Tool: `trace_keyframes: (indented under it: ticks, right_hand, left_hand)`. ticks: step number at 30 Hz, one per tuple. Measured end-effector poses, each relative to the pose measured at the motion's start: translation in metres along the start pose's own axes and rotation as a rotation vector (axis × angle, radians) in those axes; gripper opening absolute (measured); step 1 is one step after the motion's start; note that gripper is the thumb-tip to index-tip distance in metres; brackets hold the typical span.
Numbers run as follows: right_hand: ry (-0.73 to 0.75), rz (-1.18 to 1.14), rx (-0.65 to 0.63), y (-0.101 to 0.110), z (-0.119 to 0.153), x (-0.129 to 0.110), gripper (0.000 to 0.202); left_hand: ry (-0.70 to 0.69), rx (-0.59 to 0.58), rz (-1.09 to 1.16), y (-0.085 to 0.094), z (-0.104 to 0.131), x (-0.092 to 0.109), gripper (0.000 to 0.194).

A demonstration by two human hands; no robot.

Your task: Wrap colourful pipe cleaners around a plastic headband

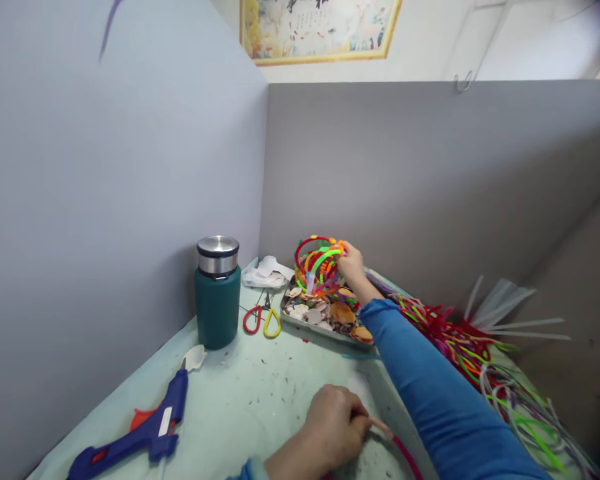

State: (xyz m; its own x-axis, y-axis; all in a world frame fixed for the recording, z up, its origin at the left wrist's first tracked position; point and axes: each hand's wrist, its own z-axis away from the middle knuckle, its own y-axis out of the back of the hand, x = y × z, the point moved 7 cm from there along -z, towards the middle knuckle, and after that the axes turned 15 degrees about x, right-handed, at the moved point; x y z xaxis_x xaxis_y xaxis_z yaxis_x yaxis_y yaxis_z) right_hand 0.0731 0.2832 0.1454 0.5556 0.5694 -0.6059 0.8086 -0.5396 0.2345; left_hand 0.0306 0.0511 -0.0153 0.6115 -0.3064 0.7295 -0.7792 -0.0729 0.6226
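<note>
The left hand (333, 427) was low over the worktop (275, 413), its grip narrow, thumb and finger pinching the pale end of a dark pink strip (404, 453) that curved down and out of view. The right hand (351, 265) was stretched forward, its grip closed around a bundle of bright loops (320, 260) in red, green, orange and yellow. That bundle was above the back of a shallow tray (310, 327) of shells (314, 316); whether its lowest loops touched the shells was hard to tell. Pliers (271, 323) with one red and one yellow handle lay just left of the tray, in front of some crumpled white material (270, 267). Further left stood an upright green flask (217, 303) with a steel lid, and nearer was a blue glue gun (163, 423). Tangled coloured cords (460, 340) lay beyond the right sleeve (420, 383).
</note>
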Motion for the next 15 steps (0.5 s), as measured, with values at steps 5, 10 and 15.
trace_keyframes:
  ticks: [5, 10, 15]
  right_hand:
    - [-0.003, -0.072, -0.006, 0.035, -0.027, 0.011, 0.016]
    - [-0.041, 0.294, -0.3, 0.025, -0.003, 0.052, 0.021]
    - [0.06, 0.353, -0.4, -0.007, 0.015, 0.049, 0.027]
  left_hand:
    - [0.006, -0.002, -0.014, 0.001, -0.001, -0.001, 0.027]
    - [-0.001, -0.005, -0.026, -0.001, 0.0, -0.001, 0.027]
    - [0.025, -0.023, -0.033, -0.002, 0.0, -0.002, 0.028]
